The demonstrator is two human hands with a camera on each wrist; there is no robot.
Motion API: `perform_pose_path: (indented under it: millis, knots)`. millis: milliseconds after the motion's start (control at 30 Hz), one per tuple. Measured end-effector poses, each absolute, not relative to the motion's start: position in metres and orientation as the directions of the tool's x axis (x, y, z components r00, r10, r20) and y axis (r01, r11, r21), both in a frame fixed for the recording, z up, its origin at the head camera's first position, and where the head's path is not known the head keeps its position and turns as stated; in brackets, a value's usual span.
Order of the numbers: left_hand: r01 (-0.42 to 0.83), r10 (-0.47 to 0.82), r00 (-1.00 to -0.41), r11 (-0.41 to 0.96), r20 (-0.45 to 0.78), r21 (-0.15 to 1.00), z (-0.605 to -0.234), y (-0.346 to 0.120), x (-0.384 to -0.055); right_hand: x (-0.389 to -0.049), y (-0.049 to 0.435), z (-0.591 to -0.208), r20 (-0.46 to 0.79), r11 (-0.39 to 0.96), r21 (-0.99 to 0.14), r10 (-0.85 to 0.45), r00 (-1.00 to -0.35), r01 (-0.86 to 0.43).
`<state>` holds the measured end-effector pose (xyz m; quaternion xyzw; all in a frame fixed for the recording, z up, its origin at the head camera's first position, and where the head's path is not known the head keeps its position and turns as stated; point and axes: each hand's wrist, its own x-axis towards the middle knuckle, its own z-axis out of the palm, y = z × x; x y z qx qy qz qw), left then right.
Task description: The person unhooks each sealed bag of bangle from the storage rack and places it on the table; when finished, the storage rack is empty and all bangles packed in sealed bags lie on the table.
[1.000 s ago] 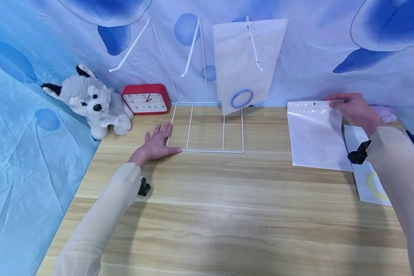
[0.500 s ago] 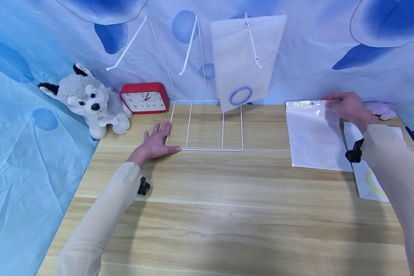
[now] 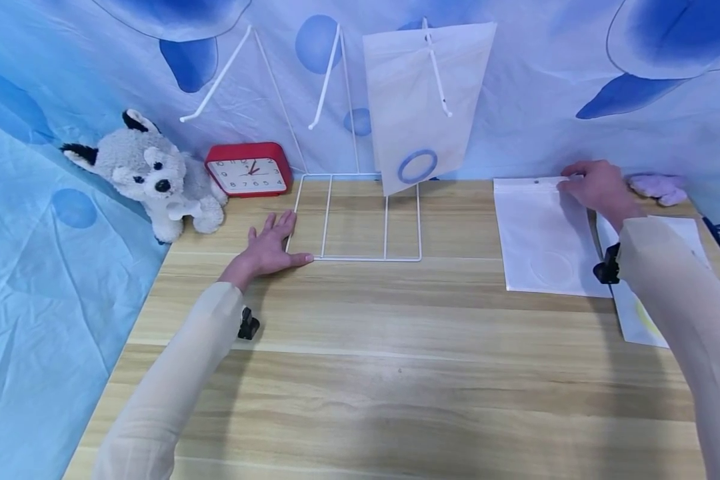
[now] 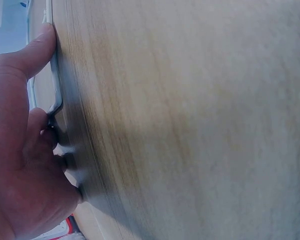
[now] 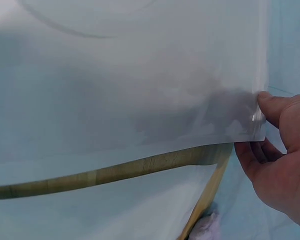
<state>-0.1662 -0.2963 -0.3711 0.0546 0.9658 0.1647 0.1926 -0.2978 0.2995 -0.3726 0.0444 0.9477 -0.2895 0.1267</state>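
Note:
My left hand (image 3: 268,248) lies spread on the table, its thumb and fingers touching the front left corner of a white wire rack (image 3: 372,259). In the left wrist view the thumb presses on the rack's wire (image 4: 55,82). My right hand (image 3: 597,187) pinches the top right corner of a white zip pouch (image 3: 546,227) with a faint ring on it. The right wrist view shows the thumb on top of that pouch (image 5: 139,90) and the fingers beneath. Another white pouch (image 3: 633,307) with a yellow ring lies partly under my right forearm.
A pouch (image 3: 423,100) with a blue ring hangs on the rack's right prong; two other prongs (image 3: 327,80) stand bare. A red clock (image 3: 249,169) and a plush dog (image 3: 150,177) sit at the back left. Something purple (image 3: 660,189) lies at the back right.
The right hand has shifted slightly left with the pouch's top edge, uncovering more of the yellow-ring pouch's upper right. The left hand stays on the rack. The whole view has shifted a little.

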Motion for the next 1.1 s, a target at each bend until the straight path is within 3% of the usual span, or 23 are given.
perform_pose_path:
  millis: [433,800,1100]
  knots:
    - [0.040,0.168,-0.918,0.940,-0.358,0.339,-0.370,-0.296,-0.166,-0.297,0.300,-0.377,-0.258,0.853,-0.508,-0.015,-0.966,0.123]
    - [0.043,0.173,-0.919,0.938,-0.355,0.345,-0.373,-0.295,-0.165,-0.288,0.303,-0.373,-0.159,0.878,-0.472,0.005,-0.987,0.080]
    - [0.044,0.169,-0.920,0.940,-0.353,0.337,-0.370,-0.297,-0.164,-0.264,0.278,-0.338,-0.013,0.872,-0.470,-0.163,-0.987,-0.138]
